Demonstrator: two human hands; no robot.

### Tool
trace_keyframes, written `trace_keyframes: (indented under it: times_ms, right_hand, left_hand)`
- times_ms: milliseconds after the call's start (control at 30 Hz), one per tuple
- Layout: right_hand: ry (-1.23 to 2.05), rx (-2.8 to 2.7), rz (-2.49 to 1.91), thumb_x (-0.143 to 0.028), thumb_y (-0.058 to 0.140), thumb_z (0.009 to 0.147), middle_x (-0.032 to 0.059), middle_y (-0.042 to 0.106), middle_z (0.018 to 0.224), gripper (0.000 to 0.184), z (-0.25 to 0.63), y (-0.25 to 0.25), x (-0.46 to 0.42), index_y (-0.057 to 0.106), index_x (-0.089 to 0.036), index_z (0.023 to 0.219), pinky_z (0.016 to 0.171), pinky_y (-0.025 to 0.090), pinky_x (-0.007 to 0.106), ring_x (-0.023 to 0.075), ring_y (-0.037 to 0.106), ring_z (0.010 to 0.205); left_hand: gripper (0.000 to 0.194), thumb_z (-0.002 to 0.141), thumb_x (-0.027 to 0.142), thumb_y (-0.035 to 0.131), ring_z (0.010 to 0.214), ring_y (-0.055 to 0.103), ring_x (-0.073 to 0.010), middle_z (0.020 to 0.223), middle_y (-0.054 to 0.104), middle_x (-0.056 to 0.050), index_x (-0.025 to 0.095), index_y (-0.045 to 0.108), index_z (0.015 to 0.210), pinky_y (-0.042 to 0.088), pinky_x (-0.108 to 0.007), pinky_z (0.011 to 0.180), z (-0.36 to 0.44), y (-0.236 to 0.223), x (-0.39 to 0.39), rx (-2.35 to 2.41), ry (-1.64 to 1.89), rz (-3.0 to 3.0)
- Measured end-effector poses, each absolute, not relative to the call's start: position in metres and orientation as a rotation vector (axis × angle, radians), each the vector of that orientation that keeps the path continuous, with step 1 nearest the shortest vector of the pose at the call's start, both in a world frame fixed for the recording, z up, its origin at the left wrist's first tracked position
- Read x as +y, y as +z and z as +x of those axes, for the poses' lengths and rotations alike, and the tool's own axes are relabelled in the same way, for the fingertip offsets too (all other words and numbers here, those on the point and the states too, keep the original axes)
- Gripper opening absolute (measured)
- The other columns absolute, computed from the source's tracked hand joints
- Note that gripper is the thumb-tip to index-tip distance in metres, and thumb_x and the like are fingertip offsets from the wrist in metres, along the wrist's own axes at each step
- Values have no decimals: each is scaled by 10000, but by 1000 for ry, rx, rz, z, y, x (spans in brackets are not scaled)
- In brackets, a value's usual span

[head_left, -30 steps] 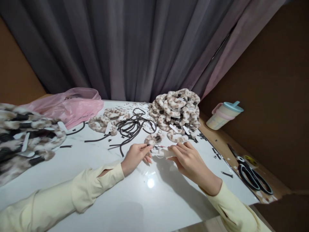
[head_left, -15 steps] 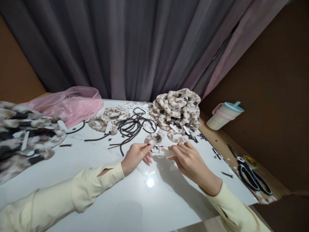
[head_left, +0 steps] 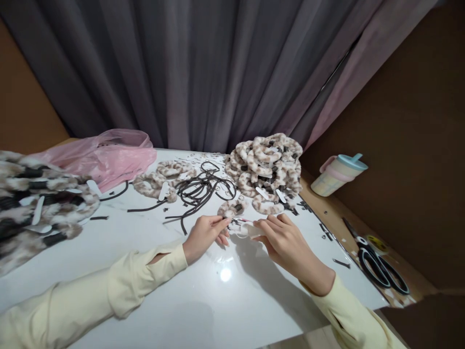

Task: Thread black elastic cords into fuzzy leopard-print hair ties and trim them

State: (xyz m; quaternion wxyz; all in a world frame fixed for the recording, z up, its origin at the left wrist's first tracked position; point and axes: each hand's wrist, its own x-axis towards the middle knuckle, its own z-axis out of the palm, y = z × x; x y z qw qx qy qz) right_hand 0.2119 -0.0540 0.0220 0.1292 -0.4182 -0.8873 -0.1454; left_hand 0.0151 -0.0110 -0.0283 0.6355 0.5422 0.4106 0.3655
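My left hand (head_left: 204, 235) is closed in a pinch, its thumb and forefinger meeting at a small dark piece too small to name. Just beyond those fingertips lies a furry brown-and-white ring (head_left: 228, 209) with a dark section. Close by on the right, my right hand (head_left: 281, 242) is closed around a small white object (head_left: 250, 230) with a thin white loop and a reddish slim part. Its kind is unclear because my fingers cover much of it. The two hands almost meet over the white table (head_left: 174, 300).
Black cord (head_left: 198, 186) lies tangled behind my hands. Furry rings with white tags are heaped at the back right (head_left: 269, 155) and left (head_left: 39, 208). A pink plastic bag (head_left: 116, 160) lies at the back left. Scissors (head_left: 378, 264), yellow tape (head_left: 378, 244) and a cup (head_left: 337, 175) are right.
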Motion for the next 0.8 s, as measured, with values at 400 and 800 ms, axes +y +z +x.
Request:
trace_keyframes:
  times_ms: [400,800]
  right_hand:
    - [-454,-2597,-1150,-137,414,896,56,572,666,127,210,26,-53,520,-142,827,603,240,302,182,441,609]
    - [-482,-2611,-1125,-93,432,858,43,551,639,120,209,30,-52,504,-156,787,595,234,301,171,431,593]
  left_hand:
    - [399,761,492,561,422,595,-129,487,595,-18,117,551,624,482,-217,442,16,-28,-13,930,823,1266]
    - [408,754,494,569,421,596,-124,517,586,-15,112,562,612,467,-202,419,16,-28,-13,934,825,1261]
